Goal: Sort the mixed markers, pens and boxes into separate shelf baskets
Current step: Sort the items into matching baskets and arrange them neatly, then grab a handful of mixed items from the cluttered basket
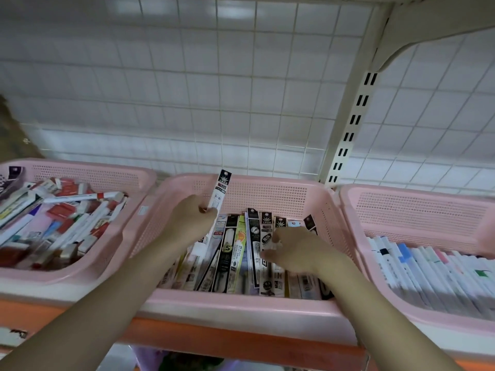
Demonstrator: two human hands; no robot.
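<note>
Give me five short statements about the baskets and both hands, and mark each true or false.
1. The left hand holds a narrow pack upright above the middle basket. True.
2. The right hand is in the right basket. False: it is in the middle basket, among the packs.
3. Three pink baskets stand side by side. True.
4. The left basket holds nothing. False: it holds red and white boxes.
5. The right basket holds white markers in a row. True.

3 pink baskets [262, 194] are counted on 1 shelf [241, 336]. 2 hands are seen: left hand [191, 218], right hand [297, 250]. 1 pen pack [220, 191] is held up by left hand. Packs under the hands approx. 15; exact no. can't be told.
</note>
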